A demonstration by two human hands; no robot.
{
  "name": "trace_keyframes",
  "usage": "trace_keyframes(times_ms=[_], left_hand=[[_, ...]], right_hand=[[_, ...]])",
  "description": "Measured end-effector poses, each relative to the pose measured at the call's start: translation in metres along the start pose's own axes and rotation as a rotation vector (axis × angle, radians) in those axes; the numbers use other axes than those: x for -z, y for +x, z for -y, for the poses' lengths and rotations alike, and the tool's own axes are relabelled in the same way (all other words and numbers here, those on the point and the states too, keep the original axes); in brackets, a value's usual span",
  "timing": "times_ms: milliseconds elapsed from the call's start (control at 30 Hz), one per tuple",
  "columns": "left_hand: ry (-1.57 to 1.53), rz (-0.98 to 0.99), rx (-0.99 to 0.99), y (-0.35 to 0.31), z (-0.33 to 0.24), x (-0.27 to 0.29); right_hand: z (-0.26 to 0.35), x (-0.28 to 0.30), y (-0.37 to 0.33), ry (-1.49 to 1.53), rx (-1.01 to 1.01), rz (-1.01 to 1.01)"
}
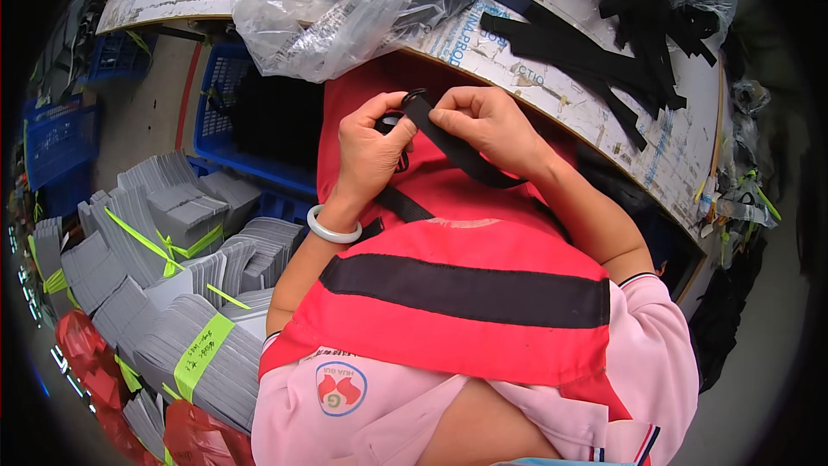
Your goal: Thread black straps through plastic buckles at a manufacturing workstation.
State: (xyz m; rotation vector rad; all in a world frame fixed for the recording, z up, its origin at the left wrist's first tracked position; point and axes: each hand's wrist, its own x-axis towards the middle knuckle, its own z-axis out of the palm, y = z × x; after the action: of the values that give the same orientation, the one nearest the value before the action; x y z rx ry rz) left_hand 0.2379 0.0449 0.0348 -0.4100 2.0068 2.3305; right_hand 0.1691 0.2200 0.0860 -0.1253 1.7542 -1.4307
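My left hand (366, 148), with a pale bangle on its wrist, is closed around small black plastic buckle parts (402, 160), partly hidden by the fingers. Between finger and thumb, my right hand (493, 123) pinches a black webbing strap (461, 154). At its upper end the strap meets a black plastic buckle (415, 95) near my left fingertips; whether it passes through cannot be made out. From there the strap curves down to the right, over the red apron (466, 255) on my lap. Another length of black strap (404, 204) lies below my left hand.
A worktable (552, 78) edges the far side, bearing a clear plastic bag (323, 22) of black parts and several black straps (586, 56). Left of me are a blue crate (207, 112) with dark contents, bundled grey sheets (185, 345) with yellow-green ties, and red bags (203, 436).
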Motion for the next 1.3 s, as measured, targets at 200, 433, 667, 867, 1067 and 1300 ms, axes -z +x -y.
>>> trace_keyframes(times_ms=[200,433,667,867,1067,1300], left_hand=[[0.277,-0.052,-0.235,0.002,-0.001,0.001],[0.315,-0.027,-0.315,-0.001,-0.001,-0.002],[0.144,-0.016,-0.162,-0.001,-0.002,0.0],[0.429,-0.039,-0.461,0.003,0.0,0.0],[0.377,-0.078,-0.285,-0.001,0.002,0.003],[0.363,0.002,-0.54,0.004,0.019,0.007]], right_hand=[[-0.002,-0.005,0.002,0.075,-0.011,-0.014],[0.0,-0.003,0.0,0.264,0.013,-0.015],[-0.009,-0.007,0.0,0.217,0.019,-0.078],[-0.005,-0.008,0.003,0.304,0.049,-0.072],[-0.017,-0.011,0.011,0.255,0.101,-0.161],[-0.025,0.007,0.023,0.51,-0.1,0.139]])
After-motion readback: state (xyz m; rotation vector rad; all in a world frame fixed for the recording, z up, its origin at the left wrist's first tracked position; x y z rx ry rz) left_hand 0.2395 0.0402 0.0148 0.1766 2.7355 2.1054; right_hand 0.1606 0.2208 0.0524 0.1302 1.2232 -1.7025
